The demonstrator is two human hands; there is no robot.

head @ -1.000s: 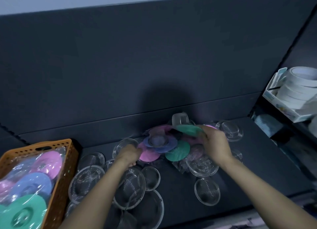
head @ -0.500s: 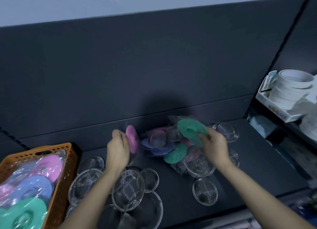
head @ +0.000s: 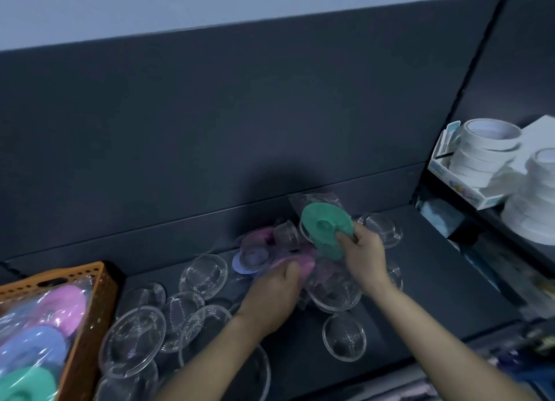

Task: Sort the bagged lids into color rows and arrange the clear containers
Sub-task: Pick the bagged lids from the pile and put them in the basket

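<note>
On the dark shelf lies a heap of bagged lids and clear containers. My right hand pinches two green bagged lids and holds them tilted above the heap. My left hand grips a pink bagged lid low beside the heap. A purple lid with a clear cup on it lies just behind my left hand. Several clear round containers are scattered across the shelf's left and middle, and one sits alone in front.
An orange perforated basket at the left edge holds bags of pink, purple and green lids. White tape rolls stand in a box on a side shelf at the right. The shelf's back wall rises just behind the heap.
My left hand has brought the pink lid from the upper left down to the right, next to the heap. My right hand has lifted the green lids a little higher.
</note>
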